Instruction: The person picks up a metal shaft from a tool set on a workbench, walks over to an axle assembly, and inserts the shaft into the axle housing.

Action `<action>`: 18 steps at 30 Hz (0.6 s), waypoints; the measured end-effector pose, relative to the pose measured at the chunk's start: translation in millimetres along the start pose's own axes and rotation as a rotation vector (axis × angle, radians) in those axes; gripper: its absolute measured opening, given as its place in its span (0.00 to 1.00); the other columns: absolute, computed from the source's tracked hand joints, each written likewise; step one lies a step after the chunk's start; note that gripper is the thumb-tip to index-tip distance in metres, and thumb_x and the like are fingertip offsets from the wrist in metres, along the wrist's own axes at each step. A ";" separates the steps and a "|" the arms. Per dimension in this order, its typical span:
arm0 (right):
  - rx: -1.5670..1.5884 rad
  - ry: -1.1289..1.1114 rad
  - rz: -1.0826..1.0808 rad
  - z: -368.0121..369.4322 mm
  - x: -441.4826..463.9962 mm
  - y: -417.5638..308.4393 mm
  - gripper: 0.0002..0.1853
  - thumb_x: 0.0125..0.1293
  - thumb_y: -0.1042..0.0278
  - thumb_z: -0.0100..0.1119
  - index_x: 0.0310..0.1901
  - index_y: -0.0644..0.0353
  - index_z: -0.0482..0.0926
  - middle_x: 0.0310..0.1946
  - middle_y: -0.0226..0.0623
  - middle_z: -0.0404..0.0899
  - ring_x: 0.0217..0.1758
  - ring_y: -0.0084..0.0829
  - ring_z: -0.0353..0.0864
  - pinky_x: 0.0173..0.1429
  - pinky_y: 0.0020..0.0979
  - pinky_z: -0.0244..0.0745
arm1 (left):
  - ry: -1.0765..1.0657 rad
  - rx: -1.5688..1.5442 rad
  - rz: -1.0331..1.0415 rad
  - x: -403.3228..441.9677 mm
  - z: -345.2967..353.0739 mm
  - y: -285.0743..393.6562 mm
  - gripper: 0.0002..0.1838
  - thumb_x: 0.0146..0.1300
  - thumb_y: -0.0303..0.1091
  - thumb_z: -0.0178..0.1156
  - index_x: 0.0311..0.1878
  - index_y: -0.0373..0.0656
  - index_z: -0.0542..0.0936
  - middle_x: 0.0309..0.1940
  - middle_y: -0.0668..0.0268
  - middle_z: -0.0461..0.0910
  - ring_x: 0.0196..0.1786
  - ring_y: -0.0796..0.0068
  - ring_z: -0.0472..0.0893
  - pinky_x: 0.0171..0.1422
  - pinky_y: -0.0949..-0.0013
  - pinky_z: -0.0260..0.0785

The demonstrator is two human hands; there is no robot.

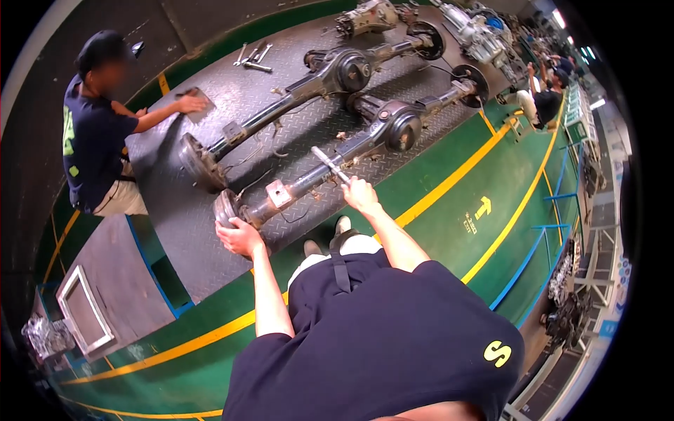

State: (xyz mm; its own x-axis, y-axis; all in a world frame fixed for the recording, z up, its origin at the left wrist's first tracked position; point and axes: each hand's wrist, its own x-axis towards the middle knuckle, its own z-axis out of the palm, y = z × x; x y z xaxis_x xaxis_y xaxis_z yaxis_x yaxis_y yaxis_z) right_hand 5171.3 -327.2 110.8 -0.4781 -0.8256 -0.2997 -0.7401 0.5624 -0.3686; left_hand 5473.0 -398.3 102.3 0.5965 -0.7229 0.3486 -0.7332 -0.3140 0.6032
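Note:
Near the table's front edge lies a vehicle axle (307, 182) with a round bulge at its middle. My left hand (242, 237) is curled around the rim of the brake drum (226, 205) at its near left end. My right hand (360, 194) grips the lower end of a long silver hand tool (328, 163), whose exact kind I cannot make out. The tool slants across the axle tube; whether it touches the tube is unclear. Behind it, a second axle (288, 103) lies roughly parallel.
Several wrenches (254, 57) lie at the far side of the treadplate table (168, 168). A co-worker (98, 133) stands at left, one hand on a flat plate (199, 105). Gearbox-like assemblies (481, 31) sit at the far end. Another person (544, 102) is beyond the green floor (435, 238).

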 end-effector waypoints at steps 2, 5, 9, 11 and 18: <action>-0.038 -0.025 -0.083 -3.0 2.6 -2.5 0.21 0.64 0.54 0.55 0.41 0.68 0.74 0.34 0.56 0.81 0.42 0.54 0.82 0.49 0.49 0.77 | 0.015 0.006 0.020 0.6 2.0 -2.9 0.22 0.63 0.42 0.51 0.56 0.38 0.73 0.53 0.52 0.76 0.56 0.50 0.75 0.61 0.53 0.65; -0.082 -0.104 -0.096 -22.9 9.7 8.2 0.22 0.64 0.51 0.54 0.44 0.67 0.75 0.37 0.56 0.81 0.44 0.55 0.81 0.51 0.49 0.76 | -0.015 -0.001 0.030 -0.1 3.2 -7.1 0.22 0.63 0.41 0.52 0.56 0.37 0.72 0.53 0.52 0.76 0.56 0.50 0.75 0.61 0.53 0.64; 0.076 -0.119 0.133 -26.2 18.1 15.2 0.25 0.65 0.48 0.54 0.49 0.66 0.75 0.42 0.56 0.80 0.49 0.54 0.79 0.56 0.48 0.73 | -0.010 -0.001 0.058 -0.4 -2.3 -5.4 0.23 0.63 0.40 0.52 0.57 0.37 0.72 0.54 0.53 0.76 0.56 0.51 0.75 0.62 0.54 0.63; 0.131 -0.139 0.153 -19.5 22.6 14.1 0.25 0.65 0.48 0.54 0.49 0.66 0.75 0.42 0.56 0.80 0.49 0.54 0.79 0.56 0.47 0.73 | 0.004 0.006 0.049 -0.8 -0.7 -4.9 0.23 0.62 0.40 0.53 0.57 0.37 0.72 0.53 0.53 0.76 0.56 0.51 0.75 0.61 0.54 0.64; 0.089 -0.214 0.007 -34.0 36.2 40.7 0.25 0.64 0.48 0.55 0.48 0.66 0.76 0.42 0.57 0.80 0.50 0.55 0.79 0.55 0.50 0.74 | 0.046 0.022 0.084 -0.5 6.8 -12.1 0.22 0.62 0.41 0.53 0.55 0.36 0.74 0.52 0.50 0.77 0.54 0.48 0.76 0.58 0.53 0.67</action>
State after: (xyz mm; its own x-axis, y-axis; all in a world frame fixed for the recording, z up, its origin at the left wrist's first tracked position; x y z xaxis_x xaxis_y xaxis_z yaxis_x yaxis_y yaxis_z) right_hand 5107.8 -335.7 114.8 -0.3653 -0.7984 -0.4787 -0.6876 0.5780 -0.4394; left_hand 5479.4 -398.4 89.9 0.5468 -0.7183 0.4301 -0.7879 -0.2675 0.5547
